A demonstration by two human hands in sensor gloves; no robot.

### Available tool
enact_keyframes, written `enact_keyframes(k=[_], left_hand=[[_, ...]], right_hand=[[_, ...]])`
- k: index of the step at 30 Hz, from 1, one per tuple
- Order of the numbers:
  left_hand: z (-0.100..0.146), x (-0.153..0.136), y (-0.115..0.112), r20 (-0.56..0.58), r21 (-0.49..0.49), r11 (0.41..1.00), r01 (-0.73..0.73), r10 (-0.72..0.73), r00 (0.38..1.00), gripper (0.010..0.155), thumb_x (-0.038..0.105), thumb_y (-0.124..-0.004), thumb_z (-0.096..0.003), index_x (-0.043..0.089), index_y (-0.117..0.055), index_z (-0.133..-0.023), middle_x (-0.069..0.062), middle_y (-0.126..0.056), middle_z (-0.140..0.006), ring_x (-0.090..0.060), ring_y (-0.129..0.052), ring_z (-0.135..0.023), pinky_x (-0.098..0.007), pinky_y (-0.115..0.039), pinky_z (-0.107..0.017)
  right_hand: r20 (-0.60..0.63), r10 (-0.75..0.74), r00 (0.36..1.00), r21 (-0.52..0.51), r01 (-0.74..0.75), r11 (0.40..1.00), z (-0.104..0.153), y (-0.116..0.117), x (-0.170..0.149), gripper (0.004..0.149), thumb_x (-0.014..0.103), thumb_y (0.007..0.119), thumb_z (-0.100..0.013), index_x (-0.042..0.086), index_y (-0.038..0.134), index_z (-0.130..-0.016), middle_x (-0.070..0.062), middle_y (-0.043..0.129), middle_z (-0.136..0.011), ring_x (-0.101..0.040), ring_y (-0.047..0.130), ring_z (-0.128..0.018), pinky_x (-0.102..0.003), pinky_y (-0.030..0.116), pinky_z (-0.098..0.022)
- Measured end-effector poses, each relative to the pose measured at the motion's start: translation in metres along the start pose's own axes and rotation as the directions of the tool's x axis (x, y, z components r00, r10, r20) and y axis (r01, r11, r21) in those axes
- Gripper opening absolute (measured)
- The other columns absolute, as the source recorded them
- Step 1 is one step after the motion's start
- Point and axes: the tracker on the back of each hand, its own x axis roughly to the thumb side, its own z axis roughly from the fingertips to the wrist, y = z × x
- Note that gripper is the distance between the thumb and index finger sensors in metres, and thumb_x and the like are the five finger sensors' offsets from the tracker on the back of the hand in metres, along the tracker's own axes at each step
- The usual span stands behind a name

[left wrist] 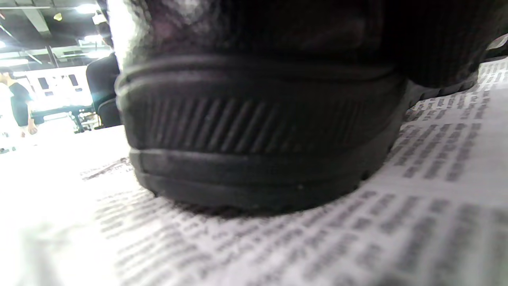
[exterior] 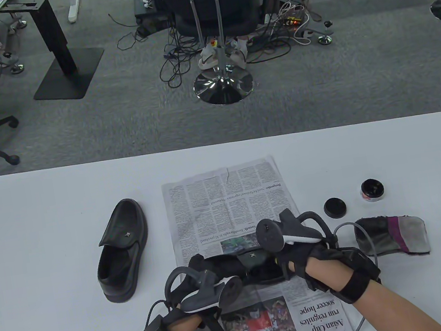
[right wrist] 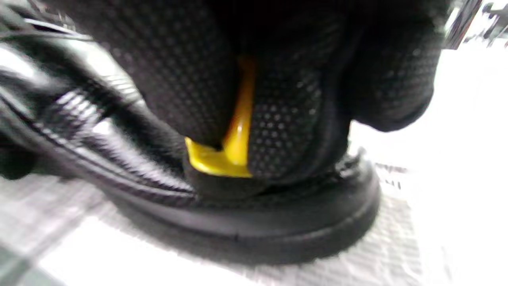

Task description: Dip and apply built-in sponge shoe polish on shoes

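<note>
**Shoe lies crosswise between your two hands, sponge at its right end**

Nearest the camera, your two forearms come in from the bottom edge and meet over the black leather loafer (exterior: 252, 263) that sits on the spread sheet of newspaper (exterior: 226, 202) on the white desk (exterior: 43, 210). That shoe's long axis runs left to right across you, so each of your hands has one end of it.

Your left hand (exterior: 199, 280) is at the left end. The left wrist view shows only the ribbed black sole resting flat on the newsprint, and the fingers are hidden, so you cannot tell whether they grip the shoe or merely steady it.

Your right hand (exterior: 298, 262) is at the right end, fingers curled round the yellow-handled sponge applicator (right wrist: 232, 151); in the right wrist view its dark sponge base presses on the upper just above the welt. This is the hand nearer the work, and judging by the task, the coming stroke would run along the shoe's length, leftward toward the other hand.

The open round tin of black polish (exterior: 372, 190) stands well off to your right, with its black round lid (exterior: 335, 207) beside it and a grey and purple cloth (exterior: 394, 234) nearer you. A second matching black loafer (exterior: 123, 250) waits on the bare desk to the left of the newspaper, untouched.
</note>
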Motion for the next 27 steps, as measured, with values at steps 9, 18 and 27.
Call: enact_keyframes(k=[9, 18, 27], left_hand=[[-0.001, 0.001, 0.0, 0.001, -0.009, 1.0, -0.001, 0.001, 1.0, 0.033, 0.065, -0.082, -0.0377, 0.043, -0.086, -0.062, 0.016, -0.095, -0.04, -0.011, -0.092, -0.045, -0.059, -0.065, -0.069], [-0.001, 0.0, 0.0, 0.011, -0.002, 1.0, -0.006, 0.006, 1.0, 0.033, 0.065, -0.082, -0.0373, 0.043, -0.086, -0.062, 0.016, -0.095, -0.04, -0.011, -0.092, -0.044, -0.058, -0.065, -0.069], [0.0, -0.001, 0.001, 0.004, 0.006, 1.0, -0.006, 0.006, 1.0, 0.033, 0.065, -0.082, -0.0371, 0.043, -0.086, -0.062, 0.016, -0.095, -0.039, -0.011, -0.092, -0.044, -0.058, -0.066, -0.069]], right_hand=[[0.045, -0.099, 0.994, 0.028, 0.098, 0.995, 0.005, 0.001, -0.01, 0.042, 0.029, 0.097, -0.034, 0.018, 0.093, -0.075, -0.01, 0.097, -0.064, -0.021, 0.111, -0.036, -0.045, 0.095, -0.04], [0.044, -0.145, 0.988, -0.054, 0.148, 0.988, 0.005, 0.005, -0.026, 0.044, 0.028, 0.097, -0.033, 0.019, 0.093, -0.076, -0.01, 0.096, -0.066, -0.022, 0.11, -0.037, -0.048, 0.093, -0.041], [-0.008, -0.001, 1.0, -0.305, -0.001, 0.952, 0.006, 0.004, -0.018, 0.044, 0.029, 0.097, -0.033, 0.019, 0.093, -0.075, -0.009, 0.096, -0.065, -0.021, 0.111, -0.036, -0.046, 0.094, -0.04]])
